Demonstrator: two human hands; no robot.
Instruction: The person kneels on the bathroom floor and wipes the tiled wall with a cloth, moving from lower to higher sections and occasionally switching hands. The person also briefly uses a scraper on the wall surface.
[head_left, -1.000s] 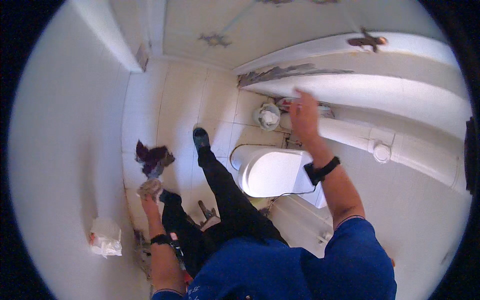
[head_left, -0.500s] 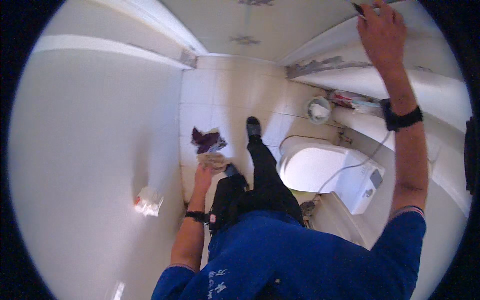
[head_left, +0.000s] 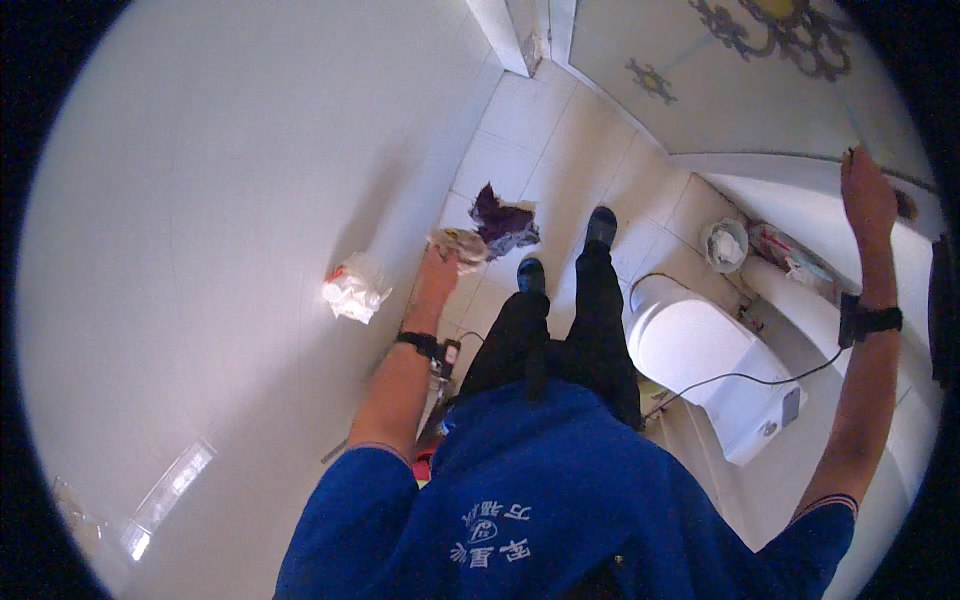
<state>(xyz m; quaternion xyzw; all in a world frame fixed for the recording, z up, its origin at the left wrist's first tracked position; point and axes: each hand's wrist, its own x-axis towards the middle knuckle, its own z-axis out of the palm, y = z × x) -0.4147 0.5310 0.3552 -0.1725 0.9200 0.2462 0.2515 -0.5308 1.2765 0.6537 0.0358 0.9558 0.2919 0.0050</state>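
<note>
My left hand [head_left: 434, 285], low by the left wall, is closed on a beige cloth [head_left: 459, 248]. Against it is a dark purple cloth [head_left: 503, 222] with a pale, greyish edge; whether it hangs from the same grip or touches the floor I cannot tell. At the upper right, my right hand [head_left: 868, 198] is raised with bent fingers at the edge of a pale door [head_left: 740, 110] with ornate flower patterns. It appears closed on the door handle, mostly hidden by the fingers. Dark straps with small devices circle both wrists.
A white toilet [head_left: 680, 325] stands right of my legs. Beyond it are a small waste bin [head_left: 724, 245] and plastic packages [head_left: 795, 258] by the wall. White tissue [head_left: 355, 290] sits on the left wall. A cable [head_left: 740, 376] runs from my right wrist across the toilet.
My view has turned, and the door's pattern shows more fully. My right arm has shifted beside the door edge. The left hand still holds the cloth, with both feet now side by side.
</note>
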